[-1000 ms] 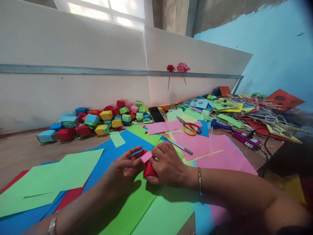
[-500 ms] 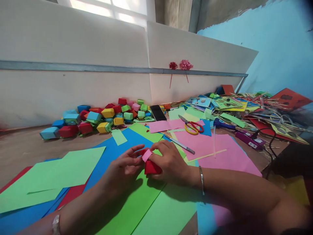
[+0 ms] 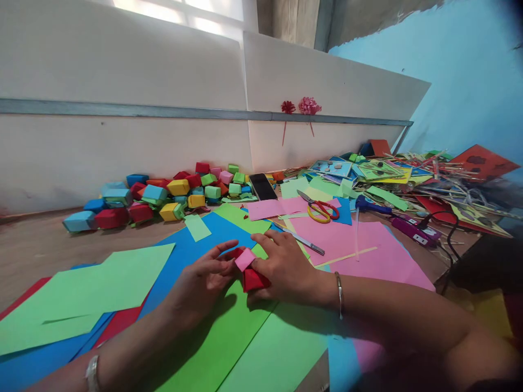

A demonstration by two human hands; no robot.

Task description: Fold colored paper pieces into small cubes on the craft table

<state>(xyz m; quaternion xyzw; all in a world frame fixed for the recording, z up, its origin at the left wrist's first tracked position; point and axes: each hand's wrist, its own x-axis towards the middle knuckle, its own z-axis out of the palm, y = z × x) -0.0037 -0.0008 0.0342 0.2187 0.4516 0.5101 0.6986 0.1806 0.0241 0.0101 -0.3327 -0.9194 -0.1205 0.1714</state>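
Head view shows the left hand (image 3: 200, 280) and right hand (image 3: 286, 269) drawn together around a small red folded paper piece (image 3: 254, 279), fingertips of both pinching it, with a pink paper flap (image 3: 245, 259) sticking up between them. It sits low over a green sheet (image 3: 229, 337), well in front of the scissors (image 3: 321, 209).

A flap could, I judge, spring open or crease crooked if either pinch slackens (the paper looks stiff and the piece is tiny). The loose sheets underneath might also slide under pressing fingers.

Left of the scissors lies a black phone (image 3: 262, 187), and further left a heap of folded paper boxes (image 3: 163, 193) against the white wall panels (image 3: 122, 136). Right of the scissors, a glue gun (image 3: 370, 207) and cluttered cards. The wooden tabletop (image 3: 36, 245) shows beyond the sheets; a window (image 3: 183, 8) glows above and a blue wall (image 3: 466, 76) closes the right.
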